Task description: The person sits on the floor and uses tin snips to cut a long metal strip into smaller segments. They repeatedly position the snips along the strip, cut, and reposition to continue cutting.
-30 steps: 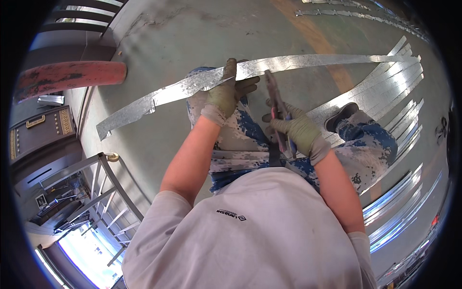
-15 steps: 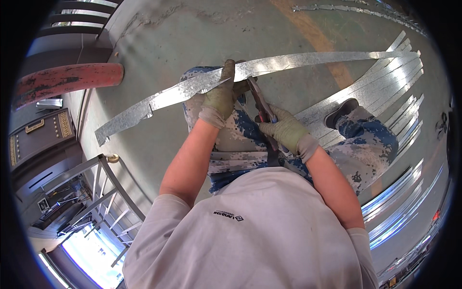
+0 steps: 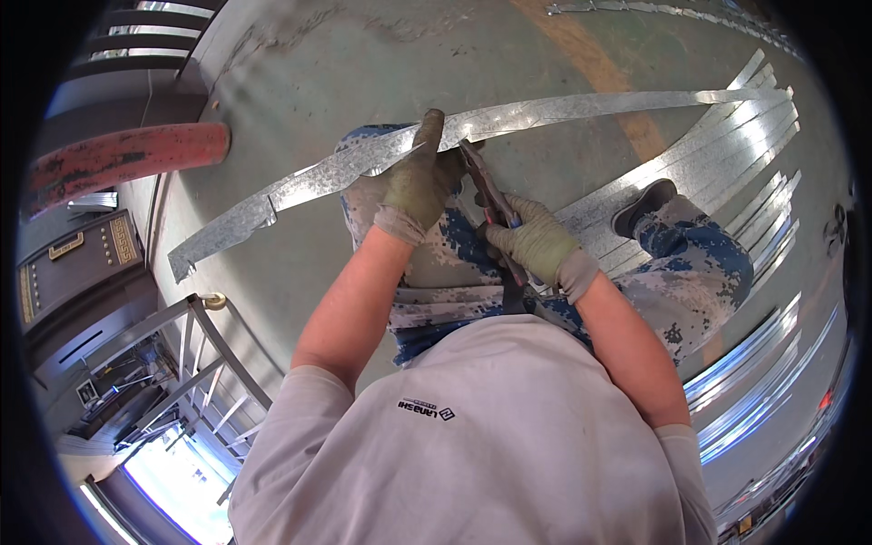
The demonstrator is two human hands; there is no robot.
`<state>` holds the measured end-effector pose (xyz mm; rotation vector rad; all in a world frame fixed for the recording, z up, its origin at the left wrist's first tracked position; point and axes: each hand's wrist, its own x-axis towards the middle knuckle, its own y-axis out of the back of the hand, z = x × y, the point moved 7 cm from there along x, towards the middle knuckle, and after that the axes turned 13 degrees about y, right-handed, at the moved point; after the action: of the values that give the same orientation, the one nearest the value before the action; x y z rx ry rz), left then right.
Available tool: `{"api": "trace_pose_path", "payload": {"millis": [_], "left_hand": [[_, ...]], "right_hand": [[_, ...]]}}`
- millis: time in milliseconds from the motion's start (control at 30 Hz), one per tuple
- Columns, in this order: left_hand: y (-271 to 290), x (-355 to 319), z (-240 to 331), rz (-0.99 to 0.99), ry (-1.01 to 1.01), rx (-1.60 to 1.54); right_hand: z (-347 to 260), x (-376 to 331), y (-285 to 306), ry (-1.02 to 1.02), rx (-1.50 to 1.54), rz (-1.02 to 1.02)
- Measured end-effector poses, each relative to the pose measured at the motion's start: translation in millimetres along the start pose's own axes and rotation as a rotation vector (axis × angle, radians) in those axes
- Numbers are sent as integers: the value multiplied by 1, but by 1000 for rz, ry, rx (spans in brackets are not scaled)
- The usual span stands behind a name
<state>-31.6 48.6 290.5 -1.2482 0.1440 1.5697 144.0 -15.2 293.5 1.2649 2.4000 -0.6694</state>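
The long metal strip [image 3: 509,119] ran across the upper half of the frame, from a free end at centre left to the fanned metal strips [image 3: 677,177] at upper right; whether it touched them could not be told. The gloved left hand [image 3: 415,186] had its fingers clamped on it near upper centre, one digit across its face and the rest mostly hidden. Just right of that grip, the tip of the plier-like tool [image 3: 484,182] stood at the strip's lower edge; whether it bit the metal was too small to make out. The gloved right hand [image 3: 538,241] had its fingers closed round the red and blue handles.

A slip of the tool could have caught the left hand, so near was it, and the unsupported left end could have twisted the strip in that single grip. Its thin edge might also have cut a glove if it slid.

The strip looked silvery and mottled, bright in patches, with notches and small bent flaps along its lower edge at centre left.

Farther out, a dark shoe [image 3: 643,209] overlapped the fanned strips, and a scuffed red pole [image 3: 136,162] jutted in at left.
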Motion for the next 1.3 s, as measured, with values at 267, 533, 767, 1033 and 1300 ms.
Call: {"api": "trace_pose_path", "payload": {"millis": [267,533,767,1033,1300], "left_hand": [[-12,9,-18,-114,157,16],[3,25,-21,-128,114,-57],[-5,15,-15,-83,72,-33],[-6,15,-16,-98,30,-45],[-10,10,-14,-128,9,-57]], "right_hand": [[4,-3,2,-16,-41,8],[5,-2,-3,-27,21,25],[5,0,0,-17,96,-4],[2,-4,2,-68,257,-35],[-5,-8,8,-46,283,-62]]}}
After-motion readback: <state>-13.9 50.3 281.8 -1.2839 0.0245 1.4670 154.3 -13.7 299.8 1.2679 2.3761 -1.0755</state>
